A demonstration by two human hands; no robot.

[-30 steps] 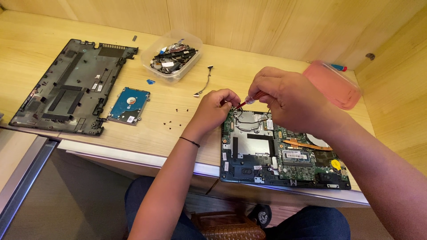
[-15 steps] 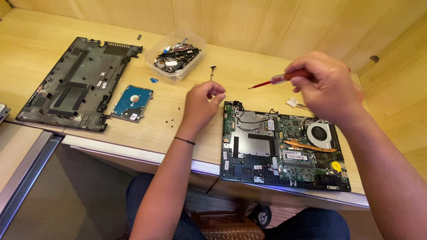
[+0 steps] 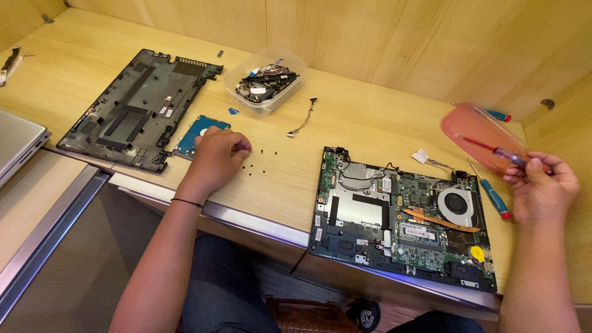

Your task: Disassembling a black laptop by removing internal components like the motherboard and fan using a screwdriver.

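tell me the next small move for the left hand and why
Probably open the fingers and drop the screw, if one is pinched there, among the loose screws: the left hand rests closed on the desk beside them, while the right hand holds the red screwdriver away from the opened laptop.

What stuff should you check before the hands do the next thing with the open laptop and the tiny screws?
1. Left hand near the small black screws on the desk: ok, its fingertips are right beside them.
2. Screws gathered together: not ok, they lie loose and scattered.
3. Right hand holding the red-handled screwdriver: ok, held up off the desk.
4. Open laptop flat on the desk: ok, though its front edge sits at the desk's edge.
5. Screws left in the board: cannot tell, too small.
6. Plastic tub for parts within reach: ok, judging by how close it sits.
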